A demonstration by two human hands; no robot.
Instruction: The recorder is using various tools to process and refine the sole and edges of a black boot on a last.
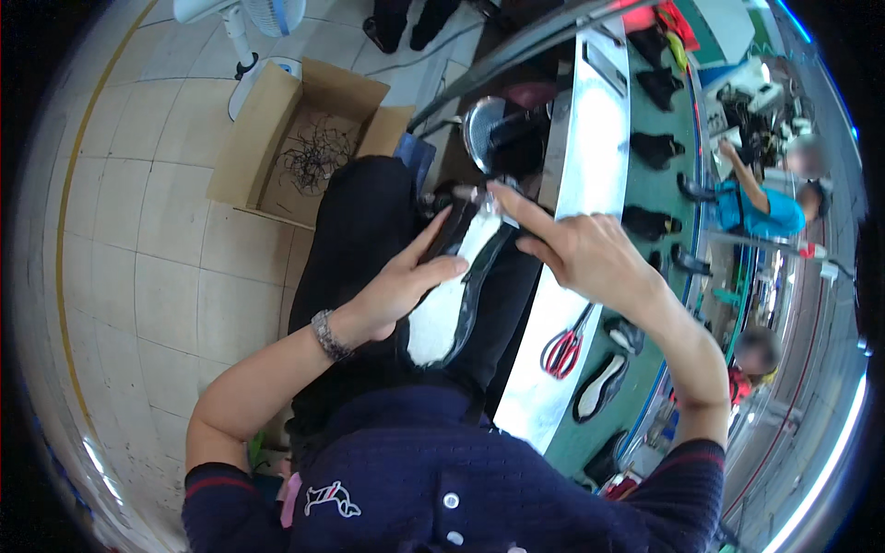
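Over my lap lies a black shoe upper, its white underside turned up and its far end pointing away from me. My left hand grips it along the left edge, thumb across the white underside. At the far end, my right hand reaches in from the right. Its index finger presses on the tip and the other fingers are curled, gripping there. Small metal machine parts sit right by that end; the exact contact point is partly hidden by my fingers.
A narrow metal shelf runs along my right, with red-handled scissors on it. Beyond, a green conveyor belt carries several black shoe uppers. An open cardboard box with dark scraps stands front left, near a fan. People sit across the belt.
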